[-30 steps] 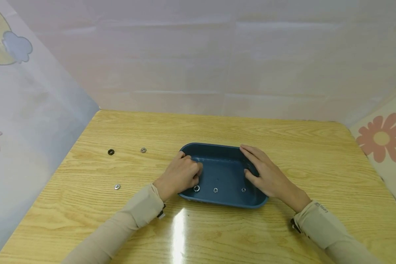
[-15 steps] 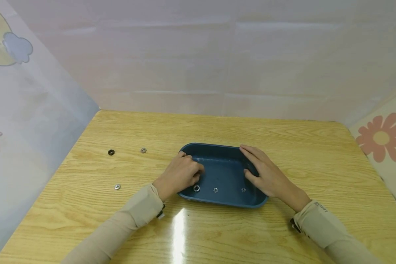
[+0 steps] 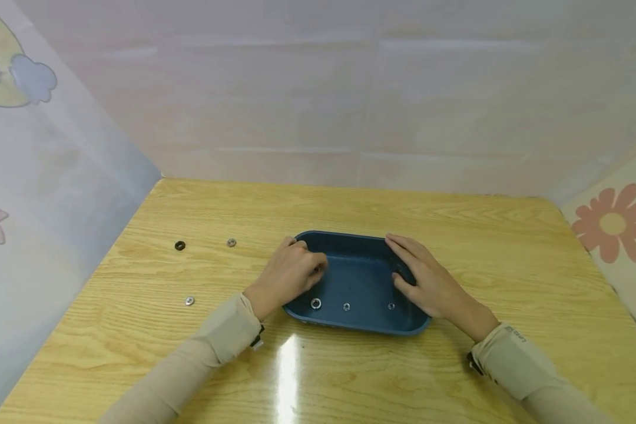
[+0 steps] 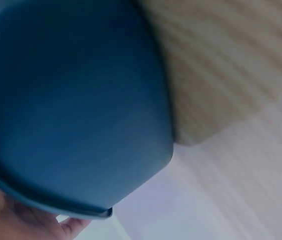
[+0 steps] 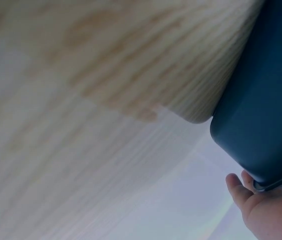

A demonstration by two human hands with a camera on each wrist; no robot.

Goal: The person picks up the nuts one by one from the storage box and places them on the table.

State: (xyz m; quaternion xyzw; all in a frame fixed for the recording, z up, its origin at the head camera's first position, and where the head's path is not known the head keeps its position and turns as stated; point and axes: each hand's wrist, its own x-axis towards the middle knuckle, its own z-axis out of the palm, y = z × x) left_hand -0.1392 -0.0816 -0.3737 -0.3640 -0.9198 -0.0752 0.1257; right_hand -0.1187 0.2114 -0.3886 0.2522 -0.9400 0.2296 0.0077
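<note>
A dark blue plastic basin (image 3: 360, 282) stands on the wooden table. My left hand (image 3: 288, 274) reaches over its left end, index finger and thumb curled together above the floor of the basin. A small dark thing, apparently a nut (image 3: 318, 269), shows between these fingertips, mostly hidden. My right hand (image 3: 429, 282) holds the right end wall, thumb inside and fingers along the rim; the right wrist view shows fingertips past the rim's corner. In the basin lie a larger ring-like nut (image 3: 315, 303) and two smaller nuts, the middle one (image 3: 347, 307) and the right one (image 3: 391, 306).
Left of the basin lie a black nut (image 3: 180, 245), a dull grey nut (image 3: 231, 242) and a silver flanged nut (image 3: 189, 300). A pale wall covering (image 3: 297, 88) closes off the table's back edge, with printed sheets on both sides.
My left hand's curled fingers have risen slightly from the basin floor, and a gap has opened beside the large nut. The right hand and the basin look nearly unmoved.
</note>
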